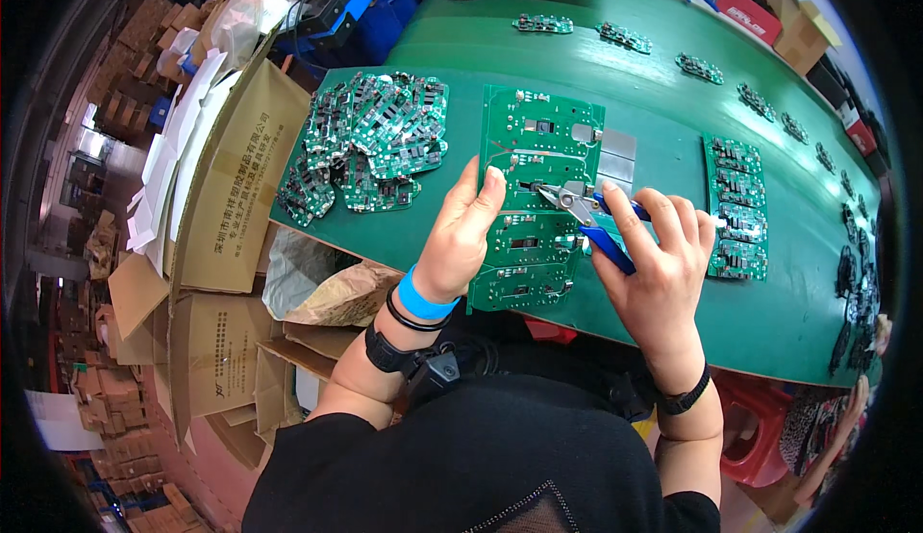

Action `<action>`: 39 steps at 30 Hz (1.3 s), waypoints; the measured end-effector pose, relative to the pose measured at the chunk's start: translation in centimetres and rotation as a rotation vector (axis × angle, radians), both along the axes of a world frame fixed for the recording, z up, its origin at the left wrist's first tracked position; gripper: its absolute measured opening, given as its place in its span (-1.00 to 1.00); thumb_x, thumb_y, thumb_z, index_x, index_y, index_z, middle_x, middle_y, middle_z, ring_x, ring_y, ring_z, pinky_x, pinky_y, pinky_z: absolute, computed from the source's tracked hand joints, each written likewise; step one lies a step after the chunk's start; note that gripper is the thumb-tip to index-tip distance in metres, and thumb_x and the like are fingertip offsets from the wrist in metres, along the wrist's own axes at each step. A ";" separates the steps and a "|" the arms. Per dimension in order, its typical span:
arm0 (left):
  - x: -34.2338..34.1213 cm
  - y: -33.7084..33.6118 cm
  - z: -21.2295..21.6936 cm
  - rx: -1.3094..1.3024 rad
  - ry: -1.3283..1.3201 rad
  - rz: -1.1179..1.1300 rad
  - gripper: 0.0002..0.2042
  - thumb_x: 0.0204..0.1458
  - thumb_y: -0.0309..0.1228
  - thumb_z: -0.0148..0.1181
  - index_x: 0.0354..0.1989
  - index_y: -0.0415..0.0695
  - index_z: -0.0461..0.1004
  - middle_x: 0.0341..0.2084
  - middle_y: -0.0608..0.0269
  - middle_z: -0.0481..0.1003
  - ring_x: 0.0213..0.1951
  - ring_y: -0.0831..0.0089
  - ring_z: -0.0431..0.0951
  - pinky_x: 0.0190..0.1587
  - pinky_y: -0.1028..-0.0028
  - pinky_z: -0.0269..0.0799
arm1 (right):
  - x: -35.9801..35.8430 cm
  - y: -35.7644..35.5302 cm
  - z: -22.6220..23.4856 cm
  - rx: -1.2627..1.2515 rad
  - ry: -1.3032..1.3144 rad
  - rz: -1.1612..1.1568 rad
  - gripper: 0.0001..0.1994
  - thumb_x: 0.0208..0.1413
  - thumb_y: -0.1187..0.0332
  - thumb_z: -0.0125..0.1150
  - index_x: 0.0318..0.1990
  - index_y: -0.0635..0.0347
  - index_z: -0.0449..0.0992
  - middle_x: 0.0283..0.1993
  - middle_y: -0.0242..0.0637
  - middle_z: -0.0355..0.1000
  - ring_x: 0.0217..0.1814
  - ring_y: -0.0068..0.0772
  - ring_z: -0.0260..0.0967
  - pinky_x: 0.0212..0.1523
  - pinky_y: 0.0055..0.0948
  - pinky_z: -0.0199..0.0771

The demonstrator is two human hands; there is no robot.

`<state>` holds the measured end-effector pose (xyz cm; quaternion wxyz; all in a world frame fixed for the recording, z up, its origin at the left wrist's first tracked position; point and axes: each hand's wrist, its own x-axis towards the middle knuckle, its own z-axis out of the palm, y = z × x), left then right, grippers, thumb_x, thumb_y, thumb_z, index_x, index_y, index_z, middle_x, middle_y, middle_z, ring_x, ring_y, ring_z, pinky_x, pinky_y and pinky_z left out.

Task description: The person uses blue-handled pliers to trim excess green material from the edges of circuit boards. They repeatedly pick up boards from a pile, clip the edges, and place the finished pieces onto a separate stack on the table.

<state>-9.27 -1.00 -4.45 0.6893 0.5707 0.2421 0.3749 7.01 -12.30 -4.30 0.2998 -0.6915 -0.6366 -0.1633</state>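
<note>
Between my hands is a green circuit board panel [543, 168], several boards joined in one sheet, reaching over the table's near edge. My left hand [461, 230] grips its left edge, thumb on the upper face. In my right hand [663, 254] is a pair of blue-handled cutting pliers [608, 235]. The plier jaws rest at a component near the panel's middle. Under the panel's right side lies a grey metal plate [618, 160], partly covered. To the left is a pile of separate circuit boards [385, 129]. A further board panel [737, 211] lies right of my right hand.
The green table [461, 38] carries a curved row of small board clusters [699, 68] along its far and right sides. Left of it stand open cardboard boxes [231, 177] and a crumpled paper bag [351, 293]. A red stool [752, 427] is at the lower right, near another person's arm [846, 427].
</note>
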 end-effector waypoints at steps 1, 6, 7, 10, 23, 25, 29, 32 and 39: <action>0.0 0.0 0.0 -0.011 -0.007 -0.008 -0.63 0.28 -0.28 -0.21 0.18 -0.21 0.19 -0.03 0.27 0.37 -0.01 0.59 0.32 0.07 0.56 0.22 | 0.0 0.1 -0.2 0.009 0.005 0.008 -0.46 -0.31 0.27 0.36 -0.02 0.02 0.47 -0.19 -0.32 0.33 -0.16 -0.30 0.26 -0.13 -0.26 0.11; -0.3 0.3 -0.3 -0.101 -0.028 -0.001 -0.62 0.28 -0.26 -0.21 0.18 -0.19 0.17 -0.01 0.23 0.36 -0.01 0.54 0.37 0.05 0.48 0.29 | 0.1 0.1 -0.7 0.069 0.077 0.011 -0.50 -0.34 0.38 0.36 -0.07 0.10 0.51 -0.23 -0.26 0.35 -0.21 -0.25 0.27 -0.16 -0.30 0.18; -0.5 0.6 -0.4 -0.174 -0.059 -0.029 -0.59 0.27 -0.22 -0.24 0.20 -0.19 0.16 0.01 0.18 0.35 -0.01 0.46 0.39 0.04 0.41 0.33 | 0.5 0.1 -0.7 0.101 0.125 0.007 -0.53 -0.33 0.40 0.36 -0.09 0.14 0.52 -0.24 -0.26 0.35 -0.22 -0.24 0.28 -0.17 -0.31 0.19; -1.7 1.7 -1.2 -0.480 -0.271 -0.249 -0.51 0.27 -0.12 -0.32 0.25 -0.19 0.08 0.10 0.04 0.28 0.00 0.24 0.43 0.00 0.24 0.43 | 1.2 -0.1 -0.5 0.146 0.232 -0.034 -0.58 -0.29 0.45 0.35 -0.13 0.20 0.53 -0.30 -0.24 0.37 -0.24 -0.24 0.29 -0.18 -0.34 0.20; -0.9 2.0 -3.0 -0.853 -0.582 -0.488 -0.40 0.23 0.00 -0.41 0.30 -0.20 -0.04 0.28 -0.14 -0.03 0.15 -0.07 0.26 0.11 -0.01 0.30 | 0.9 0.2 -1.6 0.014 0.156 -0.082 -0.54 -0.28 0.31 0.35 -0.09 0.08 0.51 -0.24 -0.30 0.36 -0.18 -0.27 0.28 -0.16 -0.31 0.17; -1.0 2.0 -2.8 -0.865 -0.648 -0.530 -0.40 0.23 0.01 -0.41 0.30 -0.19 -0.02 0.25 -0.14 0.04 0.10 -0.07 0.32 0.09 -0.01 0.33 | 1.1 0.2 -1.5 0.033 0.172 -0.071 -0.54 -0.28 0.31 0.36 -0.09 0.09 0.51 -0.23 -0.27 0.36 -0.14 -0.24 0.28 -0.13 -0.31 0.18; -1.0 2.7 -1.8 -0.637 -0.413 -0.265 -0.45 0.24 -0.02 -0.37 0.25 -0.18 0.06 0.10 -0.04 0.28 -0.01 0.04 0.44 -0.01 0.06 0.44 | 2.2 -0.6 -1.0 0.099 0.306 -0.060 -0.51 -0.27 0.34 0.33 -0.04 0.10 0.49 -0.15 -0.22 0.35 -0.09 -0.19 0.27 -0.02 -0.27 0.16; -0.4 2.9 -0.8 -0.347 -0.205 -0.048 -0.57 0.28 -0.16 -0.32 0.19 -0.16 0.13 0.00 0.08 0.38 -0.05 0.24 0.48 -0.06 0.23 0.50 | 1.6 -1.3 0.2 -0.041 0.213 0.047 -0.50 -0.30 0.34 0.32 -0.05 0.08 0.49 -0.15 -0.23 0.35 -0.07 -0.18 0.26 -0.01 -0.24 0.14; 0.4 2.8 -0.4 -0.228 -0.134 0.037 -0.65 0.27 -0.27 -0.19 0.14 -0.17 0.24 -0.02 0.31 0.36 -0.01 0.60 0.32 0.09 0.55 0.20 | -0.7 -0.7 0.0 -0.104 0.081 0.063 -0.46 -0.31 0.29 0.33 -0.01 0.04 0.44 -0.11 -0.28 0.31 0.00 -0.21 0.22 0.05 -0.17 0.05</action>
